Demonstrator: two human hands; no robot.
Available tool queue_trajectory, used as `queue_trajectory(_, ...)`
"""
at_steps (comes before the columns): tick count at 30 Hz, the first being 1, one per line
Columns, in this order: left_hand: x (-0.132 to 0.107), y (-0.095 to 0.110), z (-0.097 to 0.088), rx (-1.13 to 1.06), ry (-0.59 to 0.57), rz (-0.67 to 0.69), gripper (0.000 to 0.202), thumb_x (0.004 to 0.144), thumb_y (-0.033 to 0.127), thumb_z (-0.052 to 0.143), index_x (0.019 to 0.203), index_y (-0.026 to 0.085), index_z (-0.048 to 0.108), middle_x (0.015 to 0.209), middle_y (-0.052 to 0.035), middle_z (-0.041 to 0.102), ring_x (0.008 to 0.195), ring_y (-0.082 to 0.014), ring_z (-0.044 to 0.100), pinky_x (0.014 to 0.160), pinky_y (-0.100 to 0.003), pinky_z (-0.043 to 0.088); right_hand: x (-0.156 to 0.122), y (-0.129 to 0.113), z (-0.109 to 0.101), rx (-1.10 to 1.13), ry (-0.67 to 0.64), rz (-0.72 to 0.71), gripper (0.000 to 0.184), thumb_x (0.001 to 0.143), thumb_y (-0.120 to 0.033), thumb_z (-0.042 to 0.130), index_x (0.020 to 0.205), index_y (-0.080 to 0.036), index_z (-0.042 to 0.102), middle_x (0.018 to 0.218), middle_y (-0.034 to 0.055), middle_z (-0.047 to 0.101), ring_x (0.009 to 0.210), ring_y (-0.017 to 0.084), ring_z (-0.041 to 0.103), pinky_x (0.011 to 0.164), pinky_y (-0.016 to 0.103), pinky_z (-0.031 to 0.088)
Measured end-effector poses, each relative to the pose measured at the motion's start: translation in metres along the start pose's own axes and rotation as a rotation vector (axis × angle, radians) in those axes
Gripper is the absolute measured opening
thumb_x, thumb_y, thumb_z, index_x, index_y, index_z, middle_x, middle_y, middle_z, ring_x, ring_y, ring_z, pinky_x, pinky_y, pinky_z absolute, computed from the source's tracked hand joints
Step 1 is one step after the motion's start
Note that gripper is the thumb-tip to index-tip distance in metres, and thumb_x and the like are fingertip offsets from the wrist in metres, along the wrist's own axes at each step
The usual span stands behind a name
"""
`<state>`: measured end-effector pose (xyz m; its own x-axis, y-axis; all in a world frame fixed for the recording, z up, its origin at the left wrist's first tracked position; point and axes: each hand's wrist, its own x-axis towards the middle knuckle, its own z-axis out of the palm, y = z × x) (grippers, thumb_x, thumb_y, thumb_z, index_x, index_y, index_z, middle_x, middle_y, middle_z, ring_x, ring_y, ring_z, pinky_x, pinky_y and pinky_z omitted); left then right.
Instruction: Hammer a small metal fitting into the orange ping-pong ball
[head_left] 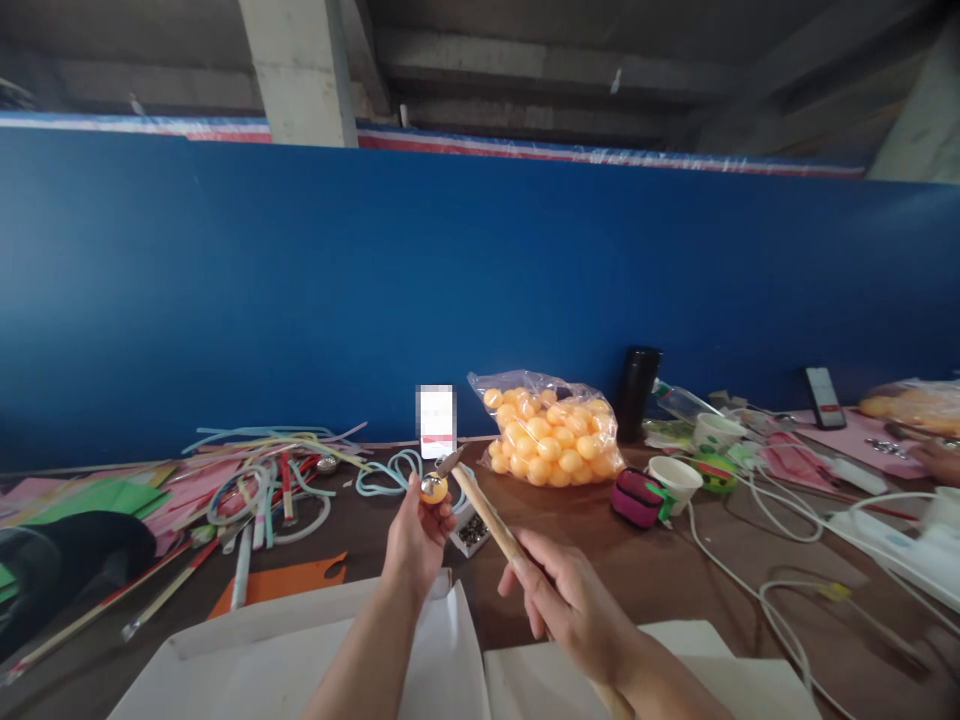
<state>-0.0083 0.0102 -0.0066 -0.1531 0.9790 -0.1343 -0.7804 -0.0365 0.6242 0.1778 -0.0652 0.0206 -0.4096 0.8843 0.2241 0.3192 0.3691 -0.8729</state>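
Observation:
My left hand (420,540) is closed around an orange ping-pong ball with a shiny, round metal piece (433,486) on its upper face. In my right hand (551,585) is a hammer (487,515), gripped by its wooden handle. The narrow dark hammer head sits just to the right of the ball; whether they touch I cannot tell. Behind my hands lies a small tray (472,532) of tiny dark metal pieces. A phone (437,420) stands upright beyond them. To its right rests a clear plastic bag (551,435) full of orange ping-pong balls.
Coloured tubes (277,480) and paper sheets (112,500) pile up at left. White paper (300,660) lies under my forearms. At right stand a paper cup (675,482), a purple pouch (637,498), a black bottle (639,390), loose cables (780,600) and a power strip (900,550). Another person's hand (941,462) shows far right.

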Motion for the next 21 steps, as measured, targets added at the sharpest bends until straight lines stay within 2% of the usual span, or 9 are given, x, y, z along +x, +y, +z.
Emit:
queue_trajectory(9, 0.0012, 0.0004, -0.0011, 0.003, -0.002, -0.004, 0.030, 0.085, 0.041, 0.058, 0.078, 0.012, 0.059, 0.062, -0.0016, 0.055, 0.049, -0.0085, 0.048, 0.044, -0.020, 0.045, -0.0003, 0.0026, 0.0017, -0.079, -0.025, -0.017, 0.028, 0.098, -0.040, 0.035, 0.095, -0.020, 0.053, 0.076, -0.0007, 0.064, 0.045, 0.008, 0.051, 0.047, 0.019, 0.040)
queue_trajectory(21, 0.0009, -0.0003, -0.0002, 0.001, 0.011, 0.001, 0.029, 0.087, 0.040, 0.056, 0.079, 0.013, 0.057, 0.062, -0.0023, 0.056, 0.049, -0.0088, 0.048, 0.045, -0.020, 0.045, -0.0001, 0.0054, 0.0015, -0.059, -0.030, -0.002, 0.030, 0.098, -0.042, 0.036, 0.093, -0.019, 0.055, 0.069, -0.0022, 0.061, 0.043, 0.007, 0.050, 0.045, 0.019, 0.038)
